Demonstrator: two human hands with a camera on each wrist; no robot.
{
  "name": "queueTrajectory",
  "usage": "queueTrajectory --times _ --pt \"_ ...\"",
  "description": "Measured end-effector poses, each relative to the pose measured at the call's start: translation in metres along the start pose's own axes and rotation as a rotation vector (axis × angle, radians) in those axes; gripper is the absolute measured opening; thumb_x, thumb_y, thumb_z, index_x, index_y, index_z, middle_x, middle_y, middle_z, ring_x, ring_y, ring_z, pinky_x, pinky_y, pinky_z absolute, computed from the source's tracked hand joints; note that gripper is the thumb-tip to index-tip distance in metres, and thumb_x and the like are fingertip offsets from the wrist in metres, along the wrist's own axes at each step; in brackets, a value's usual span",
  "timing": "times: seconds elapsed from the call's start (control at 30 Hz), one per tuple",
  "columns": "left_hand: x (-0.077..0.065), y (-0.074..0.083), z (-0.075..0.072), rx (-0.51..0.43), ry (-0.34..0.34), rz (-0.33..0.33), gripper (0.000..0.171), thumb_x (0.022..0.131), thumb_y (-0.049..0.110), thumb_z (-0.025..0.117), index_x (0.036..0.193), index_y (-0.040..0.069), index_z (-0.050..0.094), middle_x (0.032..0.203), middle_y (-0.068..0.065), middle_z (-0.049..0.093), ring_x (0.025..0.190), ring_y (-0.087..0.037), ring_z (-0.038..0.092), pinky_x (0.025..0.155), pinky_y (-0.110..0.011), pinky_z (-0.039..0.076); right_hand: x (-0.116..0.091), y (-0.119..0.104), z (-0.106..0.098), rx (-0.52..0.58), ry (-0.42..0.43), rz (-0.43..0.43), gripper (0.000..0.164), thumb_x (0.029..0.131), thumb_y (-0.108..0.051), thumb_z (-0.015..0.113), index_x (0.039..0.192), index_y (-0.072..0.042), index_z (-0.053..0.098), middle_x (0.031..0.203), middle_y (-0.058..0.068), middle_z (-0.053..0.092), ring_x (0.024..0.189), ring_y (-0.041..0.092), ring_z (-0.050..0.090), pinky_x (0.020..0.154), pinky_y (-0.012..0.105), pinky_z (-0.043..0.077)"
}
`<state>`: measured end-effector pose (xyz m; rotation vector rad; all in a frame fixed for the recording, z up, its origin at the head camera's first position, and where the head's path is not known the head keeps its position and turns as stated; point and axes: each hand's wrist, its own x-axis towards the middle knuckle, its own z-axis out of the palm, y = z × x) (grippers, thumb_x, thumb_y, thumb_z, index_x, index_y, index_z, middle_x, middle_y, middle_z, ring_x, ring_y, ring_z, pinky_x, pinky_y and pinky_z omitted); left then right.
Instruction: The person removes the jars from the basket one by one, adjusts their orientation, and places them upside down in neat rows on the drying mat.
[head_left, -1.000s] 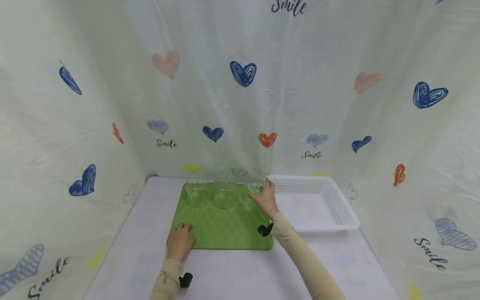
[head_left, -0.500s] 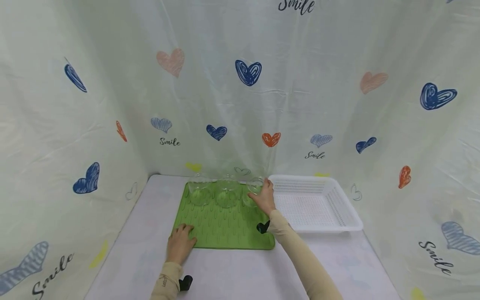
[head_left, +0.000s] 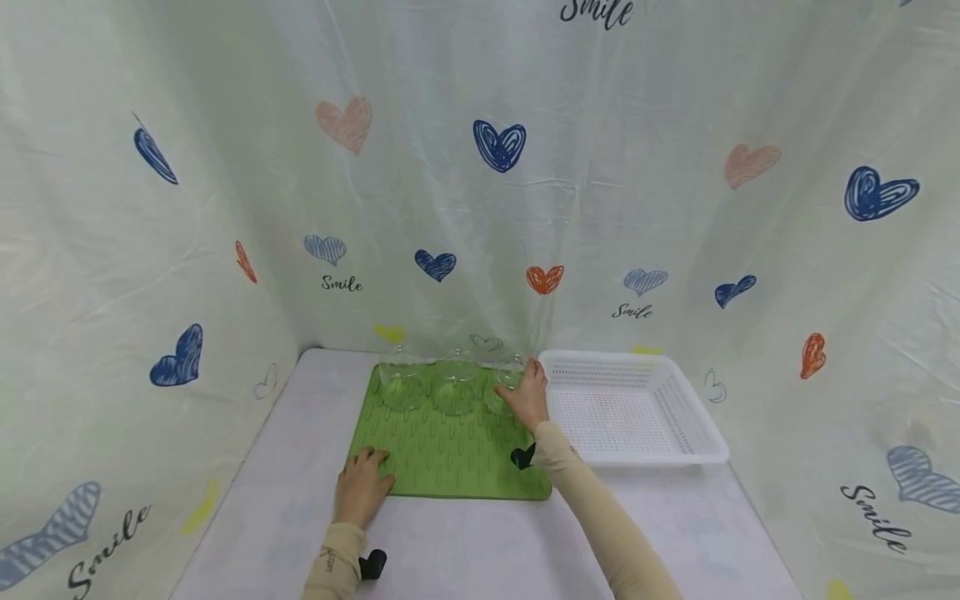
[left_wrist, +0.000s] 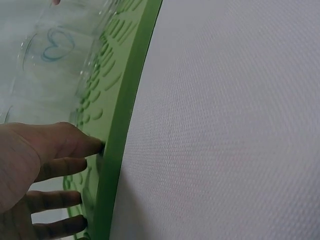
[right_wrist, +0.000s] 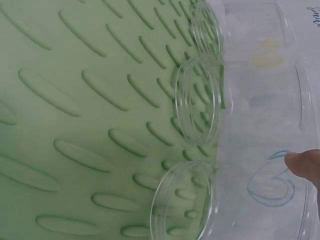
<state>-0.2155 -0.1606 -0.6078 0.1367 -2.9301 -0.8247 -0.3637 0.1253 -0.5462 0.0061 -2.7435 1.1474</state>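
Three clear drinking glasses stand in a row along the back of a green ridged mat (head_left: 450, 462): a left glass (head_left: 403, 392), a middle glass (head_left: 456, 393) and a right glass (head_left: 501, 402). My right hand (head_left: 527, 398) holds the right glass from its right side, thumb towards me and fingers round the back. In the right wrist view only the thumb (right_wrist: 304, 165) shows, against the clear wall. My left hand (head_left: 362, 487) rests on the mat's front left corner. Its fingers (left_wrist: 55, 200) are spread and fairly straight in the left wrist view.
To the right of the mat stands a white perforated plastic basket (head_left: 630, 408), close to my right hand. A white cloth (head_left: 465, 550) covers the table. Behind and at the sides hangs a curtain (head_left: 450, 192) printed with hearts and "Smile".
The head view has shifted slightly. One second ago the right glass was faint under the right hand; it now shows standing in line with the others. My left hand stays put.
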Motion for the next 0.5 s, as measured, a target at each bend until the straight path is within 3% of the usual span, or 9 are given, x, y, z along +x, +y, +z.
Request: queueTrajectory --times 0.2,0.5 --pt "0.0008 -0.0004 0.0018 0.003 -0.001 -0.002 0.044 0.082 0.018 0.073 0.122 0.002 0.063 0.131 -0.027 0.052 0.120 -0.049 0.047 0.094 -0.066 0.041 -0.0032 0.0033 0.0016 -0.022 0.020 -0.039 0.102 0.080 -0.032 0.079 0.149 0.009 0.016 0.153 0.033 0.016 0.141 0.048 0.021 0.113 0.056 0.030" --pt "0.0002 -0.0010 -0.0002 0.012 -0.007 -0.004 0.043 0.082 0.017 0.072 0.122 0.001 0.063 0.131 -0.027 0.051 0.119 -0.050 0.046 0.093 -0.066 0.041 -0.0074 0.0061 0.0025 -0.009 0.026 -0.057 0.098 0.082 -0.031 0.077 0.151 0.005 0.017 0.154 0.033 0.013 0.141 0.048 0.019 0.110 0.058 0.034"
